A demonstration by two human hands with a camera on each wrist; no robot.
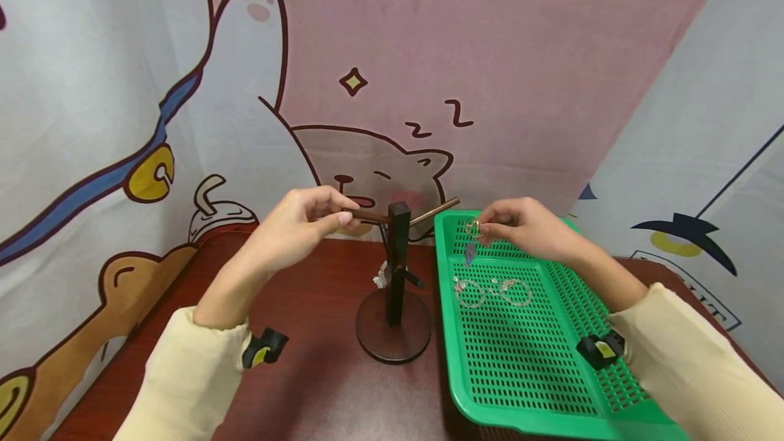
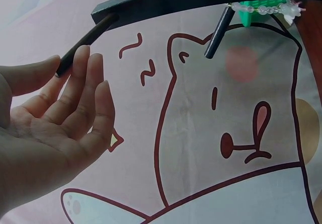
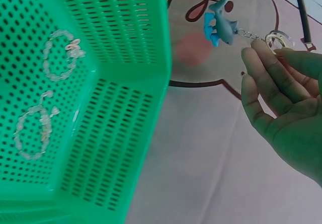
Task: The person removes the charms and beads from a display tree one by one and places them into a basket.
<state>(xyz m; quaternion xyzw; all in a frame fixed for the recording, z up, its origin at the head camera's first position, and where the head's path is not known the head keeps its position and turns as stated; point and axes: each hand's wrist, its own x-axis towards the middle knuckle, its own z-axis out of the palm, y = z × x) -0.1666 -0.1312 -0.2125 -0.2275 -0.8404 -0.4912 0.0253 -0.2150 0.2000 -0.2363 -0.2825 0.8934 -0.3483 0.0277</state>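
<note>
Pinching shark keychain (image 3: 220, 26) (right hand (image 1: 531, 229)), left hand (image 1: 300, 223) on stand peg (image 1: 367, 216)

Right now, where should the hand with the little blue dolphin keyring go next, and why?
Probably left, toward the free right peg of the black wooden stand: the right hand pinches the blue dolphin keyring above the green plastic basket, while the left hand holds the opposite peg.

Two "Z" sleep marks on the pink cartoon backdrop (image 1: 465, 53), above the sleeping cat (image 1: 373, 169)
</note>
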